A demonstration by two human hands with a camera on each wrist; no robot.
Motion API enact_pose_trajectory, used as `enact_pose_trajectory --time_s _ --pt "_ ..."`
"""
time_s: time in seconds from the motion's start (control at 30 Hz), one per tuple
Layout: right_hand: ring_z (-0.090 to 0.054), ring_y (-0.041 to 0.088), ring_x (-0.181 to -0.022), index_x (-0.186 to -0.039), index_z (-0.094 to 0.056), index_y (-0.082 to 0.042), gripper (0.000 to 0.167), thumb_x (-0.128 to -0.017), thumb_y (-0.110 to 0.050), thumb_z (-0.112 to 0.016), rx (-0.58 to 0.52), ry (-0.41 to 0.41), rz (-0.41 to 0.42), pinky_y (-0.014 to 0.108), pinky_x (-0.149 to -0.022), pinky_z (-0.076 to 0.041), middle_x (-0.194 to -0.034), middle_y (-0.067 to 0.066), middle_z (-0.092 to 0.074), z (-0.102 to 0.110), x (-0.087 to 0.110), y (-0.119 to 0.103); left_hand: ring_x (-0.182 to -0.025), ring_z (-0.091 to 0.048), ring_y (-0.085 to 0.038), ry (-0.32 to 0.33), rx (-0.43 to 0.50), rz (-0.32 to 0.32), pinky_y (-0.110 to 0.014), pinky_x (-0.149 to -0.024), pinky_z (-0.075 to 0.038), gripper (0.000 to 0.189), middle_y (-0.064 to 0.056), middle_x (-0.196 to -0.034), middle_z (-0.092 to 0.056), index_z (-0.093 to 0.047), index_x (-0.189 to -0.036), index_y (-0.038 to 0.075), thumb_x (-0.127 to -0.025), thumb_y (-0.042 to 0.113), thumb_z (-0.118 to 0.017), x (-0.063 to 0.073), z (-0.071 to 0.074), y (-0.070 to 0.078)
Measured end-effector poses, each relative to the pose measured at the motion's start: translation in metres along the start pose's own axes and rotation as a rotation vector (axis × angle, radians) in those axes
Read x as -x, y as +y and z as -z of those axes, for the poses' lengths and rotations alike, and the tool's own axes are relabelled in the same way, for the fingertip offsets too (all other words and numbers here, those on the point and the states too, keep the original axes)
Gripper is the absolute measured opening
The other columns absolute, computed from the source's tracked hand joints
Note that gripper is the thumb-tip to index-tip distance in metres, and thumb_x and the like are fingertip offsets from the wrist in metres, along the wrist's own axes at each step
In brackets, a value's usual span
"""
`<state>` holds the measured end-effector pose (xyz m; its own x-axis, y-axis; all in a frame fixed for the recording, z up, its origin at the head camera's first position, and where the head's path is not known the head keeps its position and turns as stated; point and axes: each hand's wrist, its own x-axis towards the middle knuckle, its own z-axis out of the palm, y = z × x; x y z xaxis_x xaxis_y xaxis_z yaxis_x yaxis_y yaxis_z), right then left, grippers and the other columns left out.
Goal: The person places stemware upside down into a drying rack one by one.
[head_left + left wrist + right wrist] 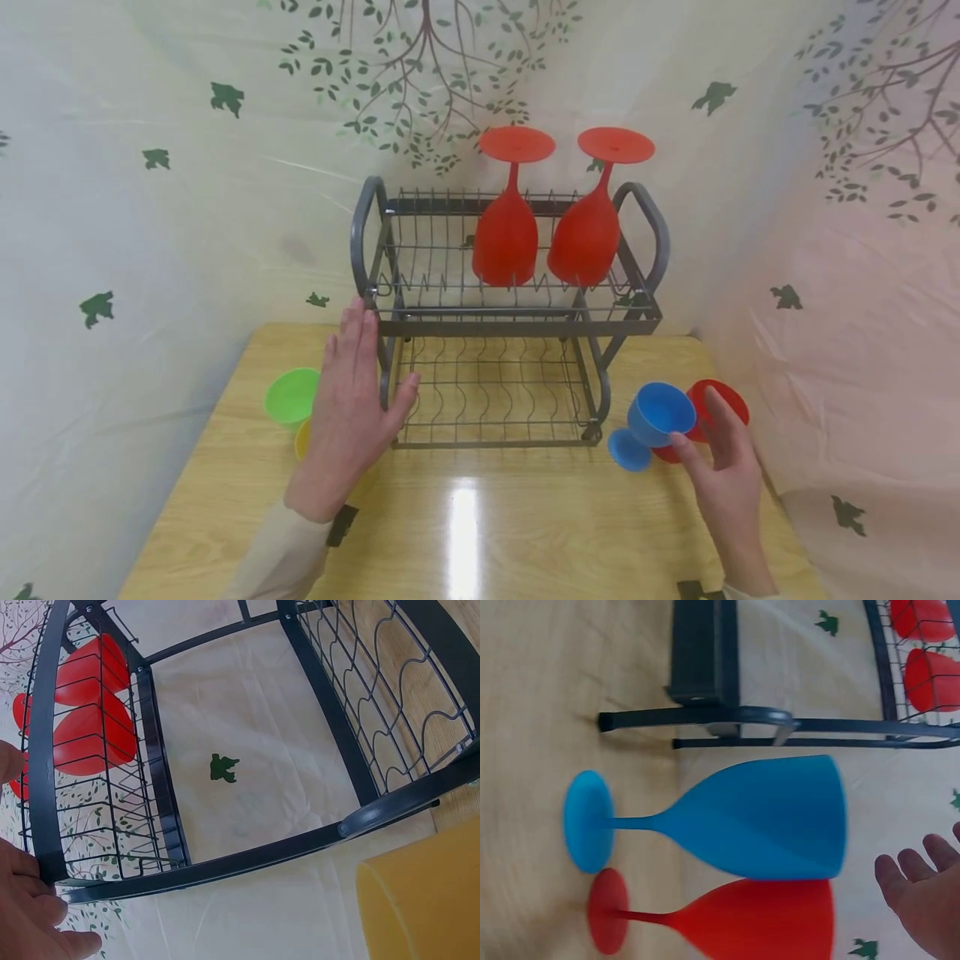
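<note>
On the table stands a two-tier dark metal dish rack (pixel 480 325). Two red goblets (pixel 506 237) sit upside down on its upper tier, bases up. My left hand (pixel 348 408) is at the rack's left front corner, fingers straight; in the left wrist view its fingers (pixel 34 915) lie by the upper frame. To the right of the rack, a blue goblet (pixel 651 421) stands upright beside another red goblet (pixel 723 400). My right hand (pixel 727 492) hovers by their rims, fingers loosely bent; the right wrist view shows a gap between fingertips and goblets.
Left of the rack are a green goblet (pixel 288 396) and a yellow cup-like piece (pixel 302 440), partly hidden by my left hand. The wooden table (pixel 525 525) meets a leaf-patterned cloth (pixel 150 275) at the back and sides.
</note>
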<state>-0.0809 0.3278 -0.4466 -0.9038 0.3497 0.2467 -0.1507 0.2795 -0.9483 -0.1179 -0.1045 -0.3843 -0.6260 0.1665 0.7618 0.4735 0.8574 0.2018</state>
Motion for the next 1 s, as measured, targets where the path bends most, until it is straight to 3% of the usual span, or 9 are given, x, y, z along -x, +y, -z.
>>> enact_pose_trajectory --time_s 0.2,0.47,0.8,1.0 --pt "-0.040 0.025 -0.147 -0.158 -0.043 -0.017 0.074 -0.093 -0.001 -0.075 0.044 0.070 -0.031 0.011 -0.109 -0.039 -0.159 0.011 -0.044 -0.002 0.003 0.020 -0.154 -0.025 -0.042 0.005 -0.006 0.000 -0.060 -0.123 -0.024 0.082 -0.027 -0.167 -0.023 -0.025 -0.158 -0.011 -0.106 0.052 -0.038 -0.001 0.000 0.000" --pt "-0.040 0.025 -0.147 -0.156 -0.043 -0.011 0.071 -0.093 -0.001 -0.075 -0.043 0.128 -0.080 0.012 -0.108 -0.040 -0.157 0.012 -0.045 -0.008 0.009 0.044 -0.156 -0.020 -0.037 0.005 -0.004 0.002 -0.062 -0.122 -0.024 0.082 -0.026 -0.167 -0.022 -0.025 -0.158 -0.011 -0.106 0.051 -0.039 0.000 0.001 0.001" --pt "-0.043 0.022 -0.140 -0.152 -0.046 -0.008 0.066 -0.093 0.000 -0.075 -0.017 0.208 0.008 0.016 -0.113 -0.037 -0.150 0.008 -0.049 -0.016 0.015 0.053 -0.156 -0.021 -0.037 0.002 -0.008 0.018 -0.064 -0.121 -0.024 0.082 -0.024 -0.168 -0.022 -0.027 -0.158 -0.011 -0.106 0.052 -0.039 0.001 0.001 0.000" --pt "-0.043 0.022 -0.143 -0.153 -0.044 -0.016 0.070 -0.093 -0.011 -0.078 0.017 0.216 -0.082 0.014 -0.111 -0.038 -0.151 0.004 -0.047 -0.020 0.019 0.058 -0.156 -0.021 -0.037 0.007 0.007 0.021 -0.064 -0.122 -0.022 0.082 -0.024 -0.168 -0.022 -0.025 -0.159 -0.010 -0.106 0.051 -0.040 0.002 0.000 0.001"
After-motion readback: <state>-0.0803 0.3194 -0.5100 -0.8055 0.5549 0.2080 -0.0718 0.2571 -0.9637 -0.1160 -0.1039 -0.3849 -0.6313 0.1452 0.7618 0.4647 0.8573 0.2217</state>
